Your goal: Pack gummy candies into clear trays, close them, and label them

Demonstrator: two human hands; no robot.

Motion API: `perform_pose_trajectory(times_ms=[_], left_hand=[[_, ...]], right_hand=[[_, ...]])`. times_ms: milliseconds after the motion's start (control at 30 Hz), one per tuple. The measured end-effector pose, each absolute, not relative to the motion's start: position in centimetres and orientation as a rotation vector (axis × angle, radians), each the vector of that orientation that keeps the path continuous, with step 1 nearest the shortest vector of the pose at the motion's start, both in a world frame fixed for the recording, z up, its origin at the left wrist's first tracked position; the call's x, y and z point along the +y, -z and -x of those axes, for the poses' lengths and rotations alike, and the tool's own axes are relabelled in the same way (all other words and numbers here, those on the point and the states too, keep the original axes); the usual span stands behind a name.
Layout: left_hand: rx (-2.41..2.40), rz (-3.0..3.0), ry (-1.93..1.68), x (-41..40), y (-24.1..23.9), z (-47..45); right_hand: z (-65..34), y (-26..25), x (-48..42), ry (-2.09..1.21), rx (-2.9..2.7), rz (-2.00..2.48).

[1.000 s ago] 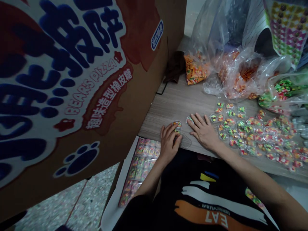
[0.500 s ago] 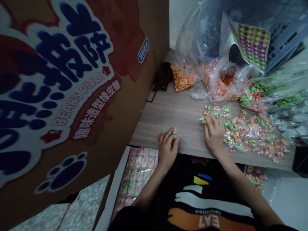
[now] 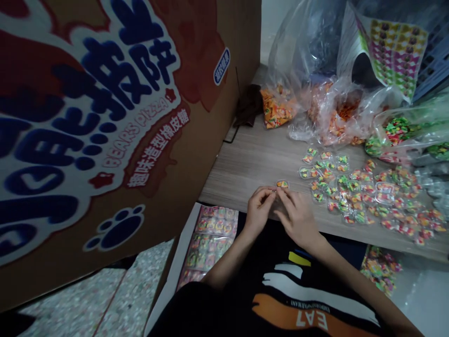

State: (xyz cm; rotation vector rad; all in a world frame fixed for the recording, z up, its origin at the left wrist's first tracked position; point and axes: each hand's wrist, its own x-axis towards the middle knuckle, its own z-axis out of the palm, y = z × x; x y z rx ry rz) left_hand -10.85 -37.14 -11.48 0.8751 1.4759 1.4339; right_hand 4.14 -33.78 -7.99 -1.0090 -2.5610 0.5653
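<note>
My left hand (image 3: pixel 257 210) and my right hand (image 3: pixel 298 216) meet at the near edge of the wooden table (image 3: pixel 256 161). Together their fingertips pinch a small clear blister pack with a colourful candy (image 3: pixel 281 185) in it. Both hands are closed on it. To the right lies a spread of several similar small candy packs (image 3: pixel 354 189) on the tabletop.
A big brown carton printed "BEAR'S PIZZA" (image 3: pixel 105 121) fills the left. Clear plastic bags of candy (image 3: pixel 333 110) and a printed sheet (image 3: pixel 389 44) stand at the back. A display card of packs (image 3: pixel 210 238) lies below the table edge, more packs (image 3: pixel 380 269) at lower right.
My right hand has come back from the spread of packs to join my left hand. Both now hold one small pack together, raised a little off the table edge.
</note>
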Motion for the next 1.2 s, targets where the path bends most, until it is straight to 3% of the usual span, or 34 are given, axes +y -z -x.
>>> perform_pose_trajectory(times_ms=[167,267,500,867,1200], left_hand=[[1.451,-0.928,-1.390,-36.0,12.1,10.5],[1.576,-1.250,-1.295,-35.0,12.1,11.7],[1.559,-1.975,-0.662,-33.4,11.7,13.4],[1.747,-1.860,-0.836,-35.6,13.0,11.7],[1.755,-1.875,-0.861,-36.2,13.7,11.8]], right_hand=[[-4.0,9.4,-33.7,-0.499,-2.453,1.145],[-4.7,9.7,-33.1,-0.496,-2.331,1.289],[-5.4,10.8,-32.0,-0.515,-2.239,1.432],[-4.3,11.8,-32.1,-0.200,-2.426,1.413],[-3.6,12.8,-32.6,-0.188,-2.546,1.372]])
